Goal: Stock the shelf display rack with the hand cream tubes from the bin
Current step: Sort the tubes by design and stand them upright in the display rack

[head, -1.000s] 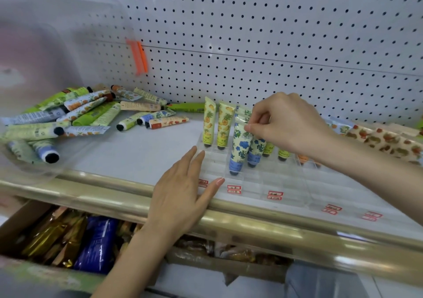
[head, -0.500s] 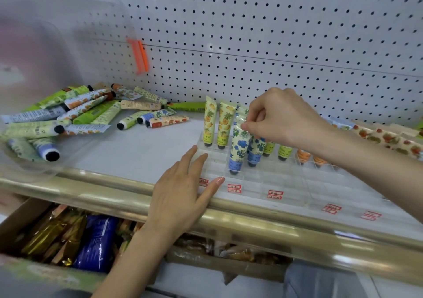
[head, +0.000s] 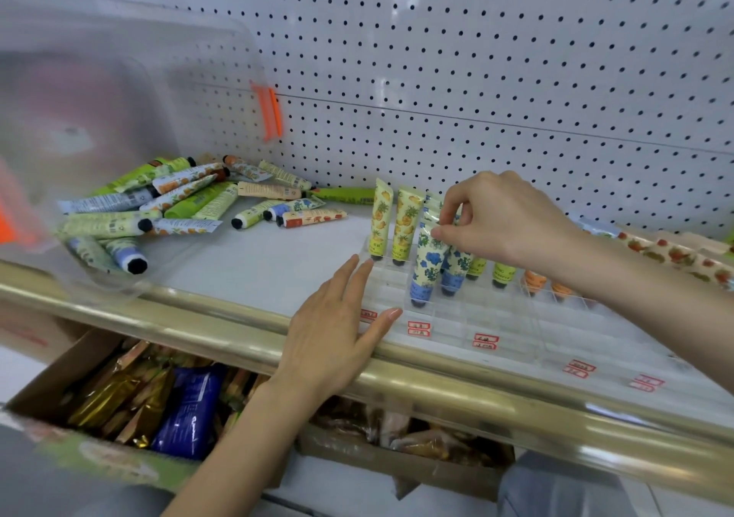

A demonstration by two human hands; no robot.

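Observation:
A clear acrylic display rack (head: pixel 500 320) with small compartments sits on the shelf. Two yellow pineapple tubes (head: pixel 391 224) stand in its back left slots. A blue-flower tube (head: pixel 425 266) stands cap down in a nearer slot, and my right hand (head: pixel 500 214) pinches its top edge. Beside it stand another blue-flower tube (head: pixel 454 272), green tubes (head: pixel 503 274) and orange tubes (head: pixel 534 280). My left hand (head: pixel 337 330) rests flat on the shelf with its fingertips at the rack's left front corner. A clear bin (head: pixel 119 127) lies tipped at the left, with several tubes (head: pixel 178 207) spilling out.
White pegboard (head: pixel 476 79) backs the shelf. A gold rail (head: pixel 456 393) runs along the shelf's front edge. Below it a cardboard box (head: pixel 79 357) holds packaged goods. Strawberry-print items (head: pixel 675 254) lie at the far right. An orange bin clip (head: pixel 272 111) sticks up near the pegboard.
My right hand has stayed on the top of the blue-flower tube, shifting only slightly. The left hand has not moved.

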